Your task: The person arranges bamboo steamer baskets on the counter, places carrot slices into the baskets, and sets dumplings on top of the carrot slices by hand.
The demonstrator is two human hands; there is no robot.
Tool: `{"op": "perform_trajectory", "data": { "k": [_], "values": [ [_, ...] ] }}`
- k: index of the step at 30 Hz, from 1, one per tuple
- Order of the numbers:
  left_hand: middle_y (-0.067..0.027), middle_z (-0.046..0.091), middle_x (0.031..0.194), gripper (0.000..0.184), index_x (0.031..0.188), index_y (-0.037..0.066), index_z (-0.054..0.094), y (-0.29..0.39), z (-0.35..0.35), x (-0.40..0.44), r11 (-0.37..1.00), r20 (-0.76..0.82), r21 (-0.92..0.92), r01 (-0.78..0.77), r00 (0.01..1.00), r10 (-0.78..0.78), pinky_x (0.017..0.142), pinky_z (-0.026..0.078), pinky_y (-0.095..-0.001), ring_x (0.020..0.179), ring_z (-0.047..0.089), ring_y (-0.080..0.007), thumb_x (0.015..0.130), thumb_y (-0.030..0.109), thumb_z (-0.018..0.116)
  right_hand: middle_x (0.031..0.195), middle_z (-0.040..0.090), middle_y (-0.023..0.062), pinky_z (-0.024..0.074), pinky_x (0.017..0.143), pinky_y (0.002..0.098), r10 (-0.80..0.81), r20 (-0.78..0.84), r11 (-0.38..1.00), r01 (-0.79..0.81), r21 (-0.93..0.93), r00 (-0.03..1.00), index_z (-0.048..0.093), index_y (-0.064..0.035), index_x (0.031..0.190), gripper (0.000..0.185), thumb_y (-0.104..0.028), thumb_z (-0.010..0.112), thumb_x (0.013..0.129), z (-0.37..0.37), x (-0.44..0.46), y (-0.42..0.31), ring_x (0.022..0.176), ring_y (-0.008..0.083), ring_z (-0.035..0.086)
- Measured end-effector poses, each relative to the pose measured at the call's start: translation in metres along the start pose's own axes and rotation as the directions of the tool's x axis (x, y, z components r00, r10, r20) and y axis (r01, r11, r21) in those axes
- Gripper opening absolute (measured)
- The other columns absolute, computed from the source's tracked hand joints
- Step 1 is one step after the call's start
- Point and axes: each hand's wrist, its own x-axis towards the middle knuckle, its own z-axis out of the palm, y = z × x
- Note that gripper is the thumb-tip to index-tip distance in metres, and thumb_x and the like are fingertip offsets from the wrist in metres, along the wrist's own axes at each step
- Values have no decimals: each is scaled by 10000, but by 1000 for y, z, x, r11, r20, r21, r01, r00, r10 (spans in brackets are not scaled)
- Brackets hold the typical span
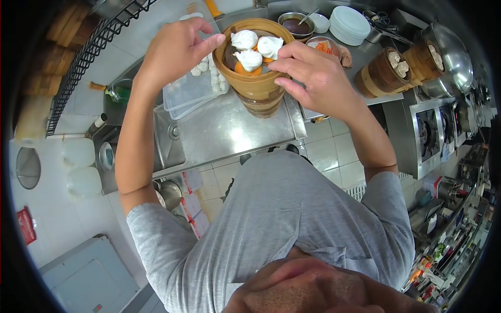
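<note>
A tall stack of round bamboo steamers (250,86) stands on the steel counter. In its top basket lie three white dumplings (249,60) on orange slices (241,70). My left hand (180,49) is at the basket's left rim, fingers apart, thumb by the rim, holding nothing visible. My right hand (313,75) is over the right rim, its fingertips beside the right dumpling; the thumb and fingers are apart and nothing shows between them.
Left of the stack, a clear plastic tray (182,96) holds white dumplings. Behind stand a sauce bowl (296,24), a bowl of orange strips (326,48) and stacked plates (349,23). More steamers (371,78) and a stove (429,133) are at right.
</note>
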Motion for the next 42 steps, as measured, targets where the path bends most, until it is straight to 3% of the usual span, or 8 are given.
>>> {"op": "perform_trajectory", "data": {
  "k": [6, 12, 15, 18, 27, 33, 36, 42],
  "values": [
    [-109, 691, 662, 411, 880, -65, 684, -24, 28, 16, 915, 335, -353, 194, 940, -70, 538, 522, -299, 554, 656, -150, 959, 334, 624, 1001, 635, 40, 556, 736, 381, -61, 48, 997, 63, -45, 997, 693, -62, 963, 230, -83, 797, 759, 0, 5, 3, 919, 251, 666],
    [-37, 629, 677, 276, 897, -30, 644, -18, 2, 11, 952, 280, -252, 172, 955, -99, 487, 472, -247, 547, 592, -86, 980, 221, 563, 1035, 646, 48, 550, 769, 386, -145, 1, 988, 145, -56, 989, 694, -59, 984, 259, -76, 802, 749, -6, 20, -11, 932, 259, 660],
    [-15, 602, 663, 262, 898, -22, 628, -15, -21, -11, 921, 225, -324, 217, 963, -148, 483, 460, -231, 540, 567, -66, 984, 217, 562, 1016, 672, 63, 549, 717, 357, -175, -192, 983, 183, 24, 966, 710, -60, 983, 253, -35, 797, 747, -14, 28, -16, 863, 243, 668],
    [-28, 590, 641, 266, 872, -42, 615, -9, -49, -43, 941, 183, -273, 199, 971, -152, 496, 469, -254, 535, 567, -85, 974, 199, 572, 961, 692, 71, 536, 647, 300, -66, -255, 993, 88, 79, 965, 722, -43, 964, 209, 5, 788, 772, -29, 23, -15, 767, 193, 660],
    [-43, 591, 639, 225, 893, -37, 620, -69, -10, -180, 791, 227, -355, 499, 866, -445, 506, 452, -270, 538, 548, -77, 987, 166, 597, 913, 703, 66, 508, 617, 241, 109, -68, 986, -99, 134, 992, 727, -13, 935, 118, 12, 772, 829, -4, -12, 26, 736, 132, 642],
    [-181, 640, 669, 218, 920, -52, 626, -127, 93, -241, 766, 218, -272, 583, 812, -541, 569, 520, -371, 557, 685, -224, 939, 165, 618, 925, 715, 89, 538, 646, 275, 110, -52, 985, -102, 137, 993, 743, -13, 960, 148, 18, 776, 819, 12, -13, 3, 748, 179, 672],
    [-242, 687, 769, 264, 886, -35, 650, -173, 162, -265, 795, 187, -90, 600, 794, -578, 677, 533, -483, 698, 686, -409, 887, 229, 663, 950, 718, 104, 555, 688, 315, 28, 33, 978, -34, 205, 999, 743, -34, 952, 145, 29, 761, 823, 42, -24, -27, 802, 215, 690],
    [-270, 695, 836, 276, 886, -30, 677, -208, 243, -282, 739, 171, -74, 670, 738, -652, 758, 533, -525, 816, 680, -450, 871, 245, 664, 908, 694, 113, 560, 705, 390, 70, 285, 911, -178, 373, 956, 715, -38, 933, 83, -64, 732, 856, 147, -40, -58, 818, 288, 690]
  ]
}}
